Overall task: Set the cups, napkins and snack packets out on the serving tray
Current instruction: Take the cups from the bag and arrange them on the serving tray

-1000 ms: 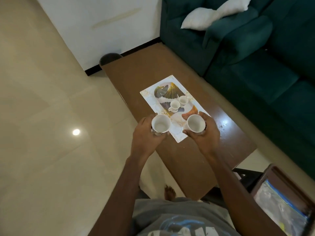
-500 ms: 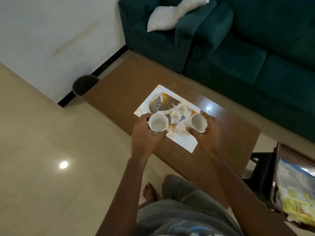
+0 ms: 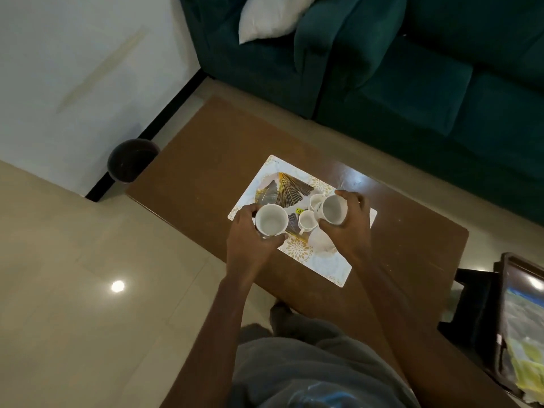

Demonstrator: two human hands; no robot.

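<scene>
Gripping the left cup [image 3: 271,219] around its side, left hand [image 3: 250,240] is holding it over the serving tray's [image 3: 332,267] left edge, right hand [image 3: 350,228] is clasping the tilted right cup [image 3: 332,209] near the tray's right edge, two small cups [image 3: 306,220] are standing between them, tray is lying on the brown table [image 3: 206,160].

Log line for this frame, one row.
left hand: grips left cup over tray | right hand: grips right cup over tray | tray: two small cups on it, on table
</scene>
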